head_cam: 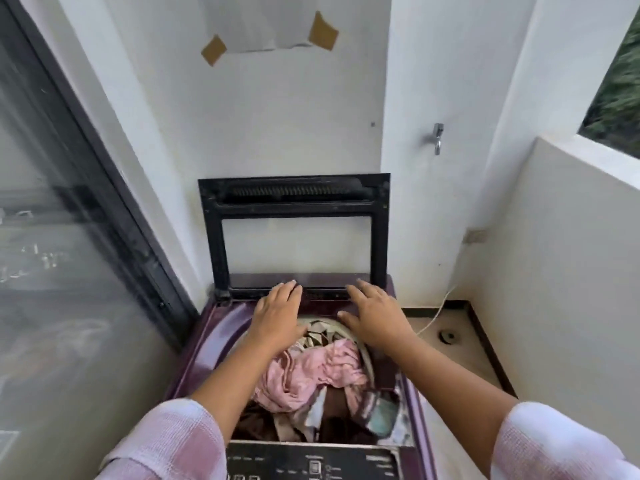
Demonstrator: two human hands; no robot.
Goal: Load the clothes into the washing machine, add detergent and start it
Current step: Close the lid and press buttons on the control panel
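Observation:
A purple top-loading washing machine [204, 344] stands below me with its black-framed glass lid [294, 233] raised upright against the wall. The drum holds a heap of clothes: a pink garment [311, 375] on top, brown and patterned pieces under it. My left hand [277, 313] and my right hand [374, 315] reach over the drum toward the lid's lower edge, fingers spread, holding nothing. The control panel [311, 462] runs along the near edge. No detergent is visible.
A dark-framed glass sliding door [69, 237] runs along the left. White walls close in behind and to the right, with a tap [438, 136] on the pillar. A white cable [436, 313] and a floor drain [448, 337] lie right of the machine.

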